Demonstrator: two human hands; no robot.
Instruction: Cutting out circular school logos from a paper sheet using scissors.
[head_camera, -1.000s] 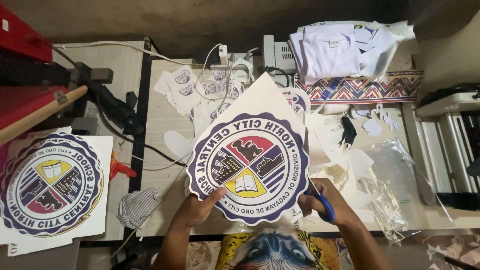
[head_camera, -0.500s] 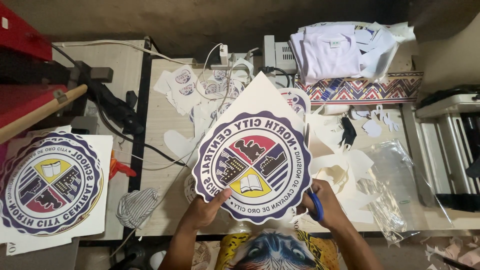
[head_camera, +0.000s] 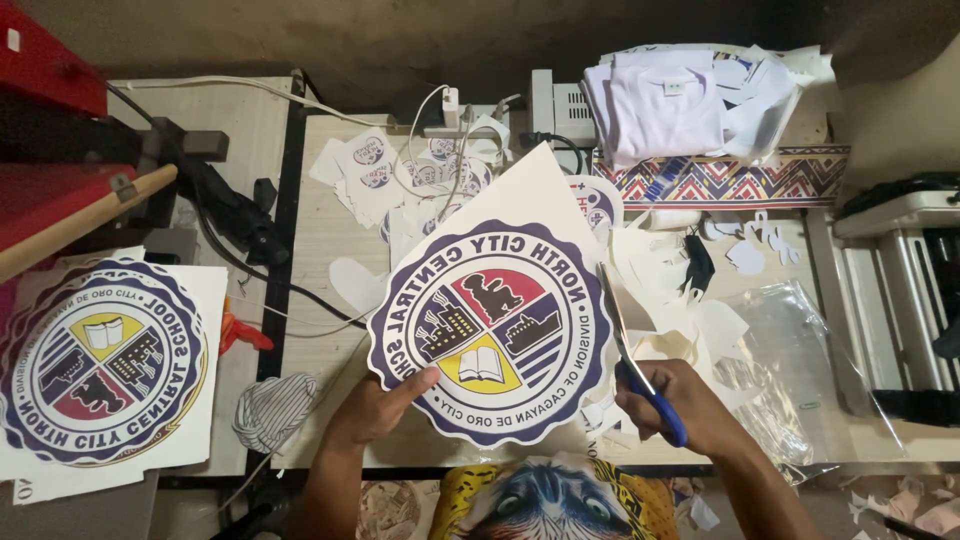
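My left hand (head_camera: 378, 402) pinches the lower left edge of a large round printed emblem sheet (head_camera: 490, 325), purple-ringed with a four-coloured centre, held tilted above the wooden table (head_camera: 320, 240). A white untrimmed corner still rises from the sheet's top. My right hand (head_camera: 682, 405) grips blue-handled scissors (head_camera: 640, 365), whose blades run up along the sheet's right edge, cutting close to the purple ring.
A second, mirrored emblem print (head_camera: 100, 365) lies at the left. Small round stickers (head_camera: 375, 170) and paper offcuts (head_camera: 690, 300) litter the table. Folded white shirts (head_camera: 670, 100) sit at the back right, clear plastic (head_camera: 800, 350) on the right, cables and a wooden handle (head_camera: 85, 220) at the left.
The emblem sheet has turned slightly in my left hand, and the scissors have advanced up along its right edge.
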